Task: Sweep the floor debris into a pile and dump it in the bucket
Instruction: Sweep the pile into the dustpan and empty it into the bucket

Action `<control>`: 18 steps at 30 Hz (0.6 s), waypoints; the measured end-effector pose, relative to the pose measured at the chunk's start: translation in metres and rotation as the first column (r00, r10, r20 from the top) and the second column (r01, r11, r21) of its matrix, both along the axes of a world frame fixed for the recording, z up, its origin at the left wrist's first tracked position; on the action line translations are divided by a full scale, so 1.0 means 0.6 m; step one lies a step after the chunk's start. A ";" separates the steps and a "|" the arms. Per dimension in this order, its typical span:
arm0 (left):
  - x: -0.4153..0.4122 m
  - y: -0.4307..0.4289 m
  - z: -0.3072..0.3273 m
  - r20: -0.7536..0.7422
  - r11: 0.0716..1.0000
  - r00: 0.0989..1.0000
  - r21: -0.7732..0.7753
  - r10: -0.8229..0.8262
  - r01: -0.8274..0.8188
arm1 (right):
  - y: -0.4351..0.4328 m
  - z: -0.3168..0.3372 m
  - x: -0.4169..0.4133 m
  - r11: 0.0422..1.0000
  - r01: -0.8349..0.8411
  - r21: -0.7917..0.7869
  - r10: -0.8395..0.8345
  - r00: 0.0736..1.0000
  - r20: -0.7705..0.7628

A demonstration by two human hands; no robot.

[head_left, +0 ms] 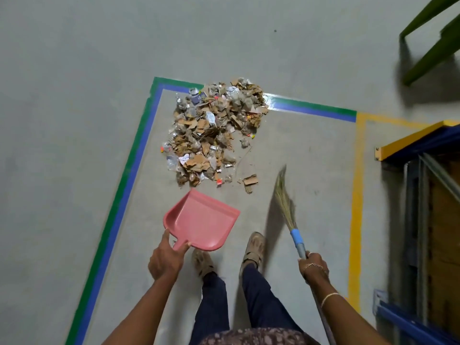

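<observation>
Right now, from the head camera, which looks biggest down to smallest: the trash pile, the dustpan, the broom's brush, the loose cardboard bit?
1. trash pile
2. dustpan (nearer the camera, so it may look bigger than it is)
3. brush
4. cardboard bit

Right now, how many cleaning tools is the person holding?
2: a pink dustpan in the left hand, a broom in the right hand. No others in view.

Light: soft, a bit dim.
Shadows: a dark one beside the green metal frame (434, 61).
Blur: the straw broom (285, 202), the edges.
</observation>
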State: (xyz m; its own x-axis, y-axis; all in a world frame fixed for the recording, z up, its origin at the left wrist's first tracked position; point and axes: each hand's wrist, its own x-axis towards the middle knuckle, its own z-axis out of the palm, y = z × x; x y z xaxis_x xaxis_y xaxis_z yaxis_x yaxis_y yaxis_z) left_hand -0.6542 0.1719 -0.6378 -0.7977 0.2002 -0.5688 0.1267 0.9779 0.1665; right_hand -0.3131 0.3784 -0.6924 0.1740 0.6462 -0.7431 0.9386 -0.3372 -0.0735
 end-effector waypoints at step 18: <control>-0.010 0.076 0.022 -0.040 0.995 0.995 -0.035 0.091 -0.092 | 0.081 0.030 -0.157 0.979 -0.200 -0.041 0.180 0.941 -0.285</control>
State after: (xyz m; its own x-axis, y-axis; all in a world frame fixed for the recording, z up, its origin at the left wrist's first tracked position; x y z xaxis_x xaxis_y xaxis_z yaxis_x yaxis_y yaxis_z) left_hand -0.6600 0.2176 -0.6245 -0.8333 0.1052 -0.5428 0.0422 0.9910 0.1273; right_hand -0.4072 0.4271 -0.6741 -0.1675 0.5932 -0.7874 0.9309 -0.1678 -0.3244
